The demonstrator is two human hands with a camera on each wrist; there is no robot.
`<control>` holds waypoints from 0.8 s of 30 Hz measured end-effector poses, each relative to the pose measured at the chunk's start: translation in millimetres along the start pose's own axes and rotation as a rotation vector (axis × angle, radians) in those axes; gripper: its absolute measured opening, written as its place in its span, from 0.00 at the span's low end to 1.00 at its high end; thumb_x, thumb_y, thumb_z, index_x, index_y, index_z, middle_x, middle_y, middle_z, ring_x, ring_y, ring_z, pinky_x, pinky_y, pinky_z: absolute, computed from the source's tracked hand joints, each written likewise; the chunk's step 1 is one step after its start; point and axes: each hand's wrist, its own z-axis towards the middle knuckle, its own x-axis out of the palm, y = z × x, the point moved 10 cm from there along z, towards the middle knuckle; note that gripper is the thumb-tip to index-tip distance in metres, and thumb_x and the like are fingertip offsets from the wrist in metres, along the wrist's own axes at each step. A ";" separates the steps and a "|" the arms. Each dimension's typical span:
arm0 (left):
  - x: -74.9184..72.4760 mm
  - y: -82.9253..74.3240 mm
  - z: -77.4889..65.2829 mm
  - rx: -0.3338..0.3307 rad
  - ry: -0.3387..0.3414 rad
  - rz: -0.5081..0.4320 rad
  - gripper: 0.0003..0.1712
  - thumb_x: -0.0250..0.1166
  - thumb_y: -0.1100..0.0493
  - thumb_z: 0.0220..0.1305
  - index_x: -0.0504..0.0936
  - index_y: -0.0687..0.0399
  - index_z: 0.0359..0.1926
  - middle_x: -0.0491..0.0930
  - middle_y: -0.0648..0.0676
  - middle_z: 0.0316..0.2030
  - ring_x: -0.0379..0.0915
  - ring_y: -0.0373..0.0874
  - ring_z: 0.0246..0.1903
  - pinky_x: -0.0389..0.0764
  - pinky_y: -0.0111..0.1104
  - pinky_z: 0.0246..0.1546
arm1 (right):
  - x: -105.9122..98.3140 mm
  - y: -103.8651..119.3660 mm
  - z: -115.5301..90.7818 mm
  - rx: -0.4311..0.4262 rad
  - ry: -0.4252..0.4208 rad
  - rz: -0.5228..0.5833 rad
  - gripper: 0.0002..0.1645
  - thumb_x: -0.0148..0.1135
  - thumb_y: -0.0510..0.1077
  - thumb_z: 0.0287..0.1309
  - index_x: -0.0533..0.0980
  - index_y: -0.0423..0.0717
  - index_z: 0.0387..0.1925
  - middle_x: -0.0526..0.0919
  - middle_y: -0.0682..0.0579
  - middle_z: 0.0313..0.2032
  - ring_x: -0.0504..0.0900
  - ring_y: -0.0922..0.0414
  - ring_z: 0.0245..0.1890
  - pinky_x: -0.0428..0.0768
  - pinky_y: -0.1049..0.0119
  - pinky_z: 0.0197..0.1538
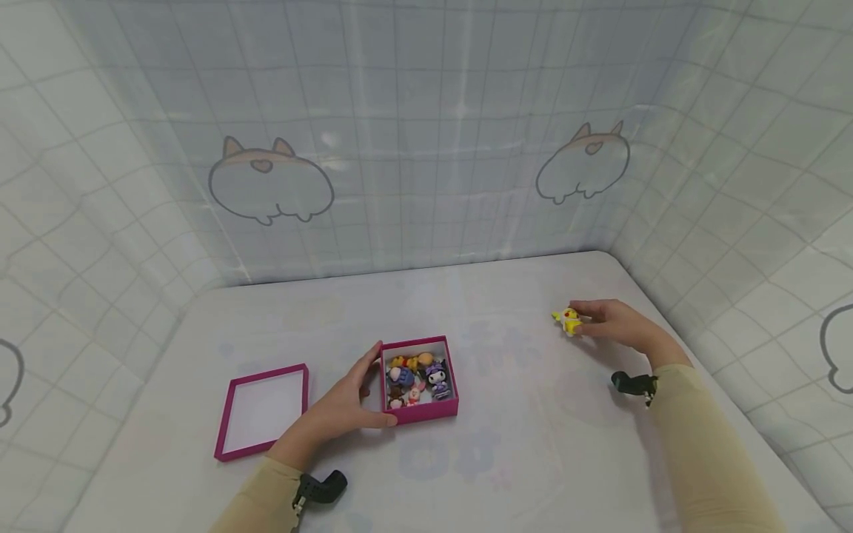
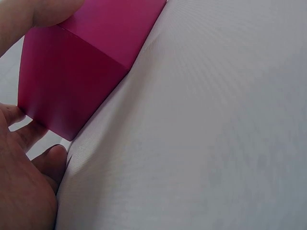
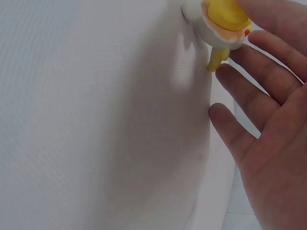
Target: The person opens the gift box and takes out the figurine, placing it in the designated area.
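A magenta box (image 1: 426, 411) stands open on the table, packed with several small character figurines, among them a purple-and-black one (image 1: 437, 379). My left hand (image 1: 343, 403) grips the box by its left side, thumb at the near corner and fingertips at the far one. In the left wrist view the thumb lies on one magenta wall (image 2: 72, 81). Over to the right, my right hand (image 1: 616, 323) pinches a yellow figurine (image 1: 569, 321) with red cheeks between thumb and fingers. The right wrist view shows its yellow and white underside (image 3: 223, 28) close against the table, the other fingers spread beside it.
A magenta-rimmed lid (image 1: 305, 385) with a white inside lies left of the box, partly behind the left forearm. The table (image 1: 506, 459) has a pale patterned cover. Tiled-pattern curtains (image 1: 433, 148) with animal drawings enclose its back and sides.
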 end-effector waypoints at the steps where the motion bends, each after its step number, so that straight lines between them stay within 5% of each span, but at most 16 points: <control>1: 0.2 -0.6 -0.1 0.002 -0.001 -0.001 0.73 0.81 0.41 0.40 0.41 0.36 0.79 0.46 0.48 0.77 0.44 0.51 0.74 0.67 0.50 0.64 | -0.3 0.2 -0.5 0.002 -0.001 -0.006 0.41 0.67 0.53 0.63 0.64 0.41 0.72 0.66 0.43 0.70 0.66 0.43 0.68 0.67 0.44 0.65; 10: 1.1 -1.2 2.8 -0.017 -0.009 0.003 0.75 0.82 0.39 0.38 0.41 0.34 0.79 0.47 0.45 0.76 0.46 0.49 0.74 0.68 0.49 0.64 | -13.3 15.3 -4.2 -0.025 -0.095 -0.020 0.40 0.65 0.57 0.63 0.65 0.49 0.72 0.67 0.46 0.69 0.64 0.37 0.68 0.64 0.41 0.67; 16: 1.2 -2.1 5.2 -0.006 -0.010 0.001 0.74 0.82 0.39 0.38 0.41 0.33 0.79 0.47 0.46 0.76 0.46 0.49 0.74 0.68 0.49 0.64 | -10.7 61.4 -2.5 -0.139 -0.174 -0.013 0.37 0.68 0.57 0.60 0.70 0.54 0.69 0.73 0.50 0.65 0.69 0.46 0.66 0.67 0.47 0.67; 24: 4.3 -2.2 7.6 0.008 -0.002 -0.012 0.73 0.82 0.42 0.41 0.40 0.36 0.79 0.46 0.48 0.77 0.45 0.51 0.74 0.66 0.49 0.64 | 24.2 129.9 6.6 -0.282 -0.098 -0.017 0.37 0.69 0.61 0.58 0.71 0.60 0.67 0.75 0.61 0.63 0.69 0.53 0.65 0.69 0.48 0.65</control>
